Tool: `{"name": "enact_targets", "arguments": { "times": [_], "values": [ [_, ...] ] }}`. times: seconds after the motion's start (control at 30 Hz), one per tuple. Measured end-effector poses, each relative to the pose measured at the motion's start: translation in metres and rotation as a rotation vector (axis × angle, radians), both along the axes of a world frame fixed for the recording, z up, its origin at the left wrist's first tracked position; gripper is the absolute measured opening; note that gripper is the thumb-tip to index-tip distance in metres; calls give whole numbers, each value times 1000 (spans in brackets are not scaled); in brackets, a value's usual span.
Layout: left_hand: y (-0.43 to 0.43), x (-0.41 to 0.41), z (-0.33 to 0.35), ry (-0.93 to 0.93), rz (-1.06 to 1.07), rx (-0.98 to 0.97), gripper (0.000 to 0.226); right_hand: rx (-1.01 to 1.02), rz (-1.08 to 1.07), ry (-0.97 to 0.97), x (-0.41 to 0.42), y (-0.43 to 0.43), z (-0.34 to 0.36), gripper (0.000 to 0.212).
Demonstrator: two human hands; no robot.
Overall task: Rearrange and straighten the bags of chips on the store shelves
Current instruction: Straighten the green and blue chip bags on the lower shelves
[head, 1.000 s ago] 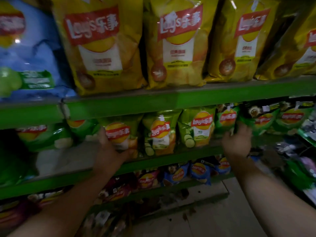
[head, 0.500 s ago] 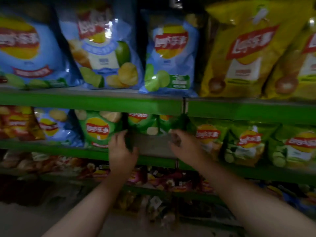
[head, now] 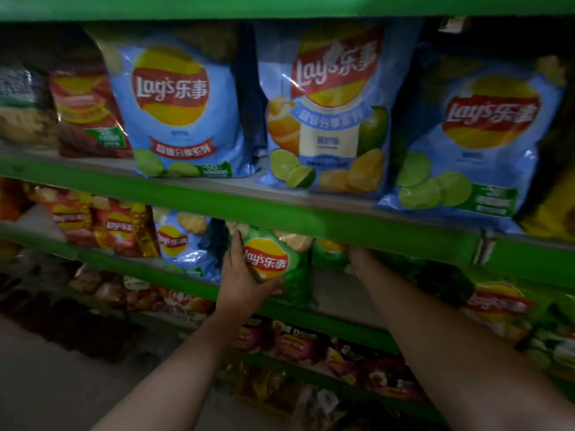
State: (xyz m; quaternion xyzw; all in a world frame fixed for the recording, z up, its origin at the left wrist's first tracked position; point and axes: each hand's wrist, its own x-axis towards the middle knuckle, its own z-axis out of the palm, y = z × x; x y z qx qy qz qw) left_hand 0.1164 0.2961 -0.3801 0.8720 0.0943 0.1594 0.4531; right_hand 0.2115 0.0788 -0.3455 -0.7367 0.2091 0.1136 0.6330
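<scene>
My left hand [head: 241, 276] grips the left side and bottom of a small green Lay's bag [head: 280, 259] standing on the middle shelf [head: 339, 329]. My right hand [head: 361, 258] reaches under the upper shelf's green edge [head: 280, 213] towards another green bag [head: 329, 251]; its fingers are hidden behind the edge. To the left of the green bag stands a small blue bag [head: 180, 241], then red bags [head: 121, 228]. Three large blue Lay's bags [head: 177, 110] stand on the upper shelf.
More green and yellow bags [head: 504, 309] sit at the right of the middle shelf. Dark red bags [head: 298, 343] fill the lower shelf. A bare patch of shelf [head: 342, 293] lies between my arms. The floor [head: 56, 374] is at lower left.
The view has shifted left and up along the shelves. My left hand has closed on the small green bag, and my right hand has moved deeper under the upper shelf.
</scene>
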Motion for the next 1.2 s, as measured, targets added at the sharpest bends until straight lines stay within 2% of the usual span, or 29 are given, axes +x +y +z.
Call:
{"name": "enact_targets", "arguments": {
  "times": [0.1, 0.2, 0.33, 0.4, 0.5, 0.57, 0.77, 0.97, 1.2],
  "values": [
    [6, 5, -7, -32, 18, -87, 140, 4, -73, -14, 2, 4, -2, 44],
    [10, 6, -14, -87, 30, -173, 138, -85, -208, -78, -7, -3, 1, 40],
    [11, 2, -17, -139, 54, -165, 134, -79, -211, -68, -26, -27, 2, 36],
    [12, 2, -16, -138, 75, -146, 134, -142, -220, -188, -37, -36, 8, 39],
    [17, 3, -14, -127, 68, -124, 134, -154, -193, -530, -57, -44, 15, 48],
    [19, 4, -14, -115, 48, -134, 135, -212, -211, -620, -71, -50, 14, 53],
    [10, 2, -12, -122, 50, -5, 133, -172, -224, -444, -91, -76, -7, 53],
    [-7, -1, -5, -122, 1, 79, 134, -141, -164, -426, -98, -93, -13, 61],
    [-9, -2, -2, -156, 76, 43, 133, -141, -134, -433, -98, -98, -16, 58]
  ]
}}
